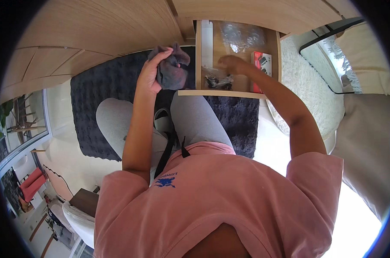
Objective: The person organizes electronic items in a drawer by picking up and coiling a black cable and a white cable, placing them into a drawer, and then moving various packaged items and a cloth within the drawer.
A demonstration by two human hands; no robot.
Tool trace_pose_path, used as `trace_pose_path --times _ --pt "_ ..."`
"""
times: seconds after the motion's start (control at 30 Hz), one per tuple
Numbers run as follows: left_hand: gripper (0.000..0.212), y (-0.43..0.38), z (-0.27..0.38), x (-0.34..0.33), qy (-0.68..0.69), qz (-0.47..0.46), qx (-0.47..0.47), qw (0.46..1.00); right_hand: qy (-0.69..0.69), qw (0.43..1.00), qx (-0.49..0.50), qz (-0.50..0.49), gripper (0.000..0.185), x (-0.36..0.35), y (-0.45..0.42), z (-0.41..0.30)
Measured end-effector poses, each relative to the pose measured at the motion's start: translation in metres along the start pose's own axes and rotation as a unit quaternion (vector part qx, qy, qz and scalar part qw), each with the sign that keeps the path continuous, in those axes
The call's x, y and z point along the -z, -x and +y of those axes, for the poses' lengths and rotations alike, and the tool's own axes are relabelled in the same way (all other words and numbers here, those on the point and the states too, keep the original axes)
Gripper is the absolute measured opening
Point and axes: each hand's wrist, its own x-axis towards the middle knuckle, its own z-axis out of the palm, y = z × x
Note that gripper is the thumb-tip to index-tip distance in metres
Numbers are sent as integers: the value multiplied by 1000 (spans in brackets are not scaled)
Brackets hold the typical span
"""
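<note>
My left hand (149, 72) grips a crumpled dark grey cloth (171, 75), held up just left of an open wooden drawer (222, 93). Inside the drawer, my right hand (235, 64) is blurred, its fingers bent downward. Below its fingertips lies a clear plastic bag (218, 80) with small dark parts in it; whether the hand touches the bag is unclear. A red and white box (262, 66) bearing a picture stands along the drawer's right wall. Clear plastic packaging (241, 35) lies towards the back, and a long white box (207, 43) runs along the left wall.
Wooden cabinet fronts (117, 25) rise beyond the drawer and to the left. A dark shaggy rug (107, 77) lies under my bent legs (195, 119). To the right are a round white fluffy rug (298, 71), a black-framed mirror (327, 64) and a beige cover (369, 135).
</note>
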Motion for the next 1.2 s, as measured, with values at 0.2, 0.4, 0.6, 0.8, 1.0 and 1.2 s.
trace_pose_path --times 0.2,0.4,0.6,0.8,1.0,1.2 --pt "13 32 4 38 -33 72 -19 997 -64 987 -46 -139 26 1 -21 -47" --pt "14 28 1 39 -28 91 -27 995 -309 939 -125 -90 20 8 0 -16" --pt "15 33 2 43 -25 100 -22 994 -561 756 -309 134 14 41 -20 -19" --pt "13 21 -7 36 -43 86 -9 995 -666 631 -278 284 21 39 -71 35" --pt "11 32 -1 45 -37 135 -16 990 -295 833 -397 247 49 25 -106 49" --pt "11 24 -4 34 -26 97 -14 995 -283 825 -409 269 52 33 -92 96"
